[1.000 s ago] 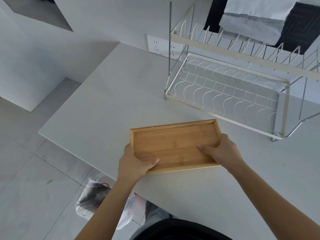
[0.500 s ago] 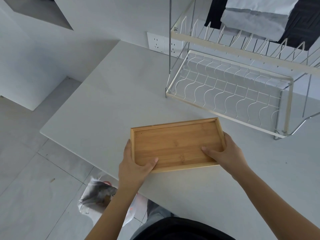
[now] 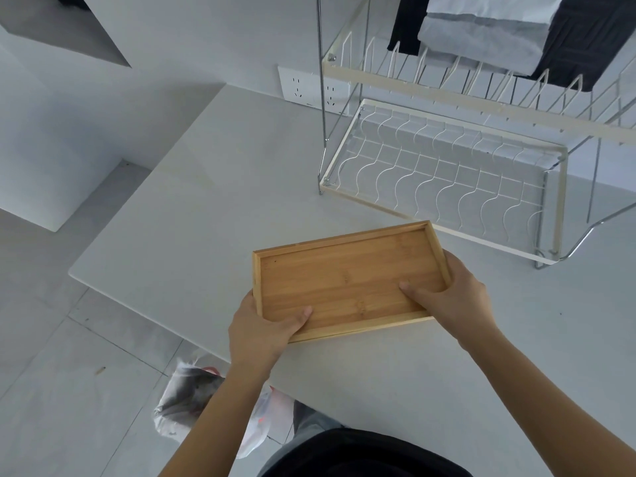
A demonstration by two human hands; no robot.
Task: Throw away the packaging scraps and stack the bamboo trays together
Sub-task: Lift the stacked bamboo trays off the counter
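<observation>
A rectangular bamboo tray point(image 3: 347, 277) with a low rim sits over the white countertop point(image 3: 206, 208), just in front of the dish rack. A double line along its far rim hints at a second tray under it; I cannot tell for sure. My left hand point(image 3: 261, 328) grips its near left corner, thumb inside the tray. My right hand point(image 3: 451, 297) grips its right end, thumb lying on the tray floor. A plastic bag point(image 3: 192, 401) with crumpled scraps inside sits on the floor below the counter's edge, partly hidden by my left forearm.
A white wire dish rack point(image 3: 444, 177) stands on the counter beyond the tray, with folded grey and black cloths point(image 3: 488, 32) on its upper tier. A wall socket point(image 3: 303, 87) is behind it. The counter's left edge drops to a tiled floor point(image 3: 51, 390).
Both hands have kept their grip on the tray. The tray has shifted slightly away from me toward the dish rack.
</observation>
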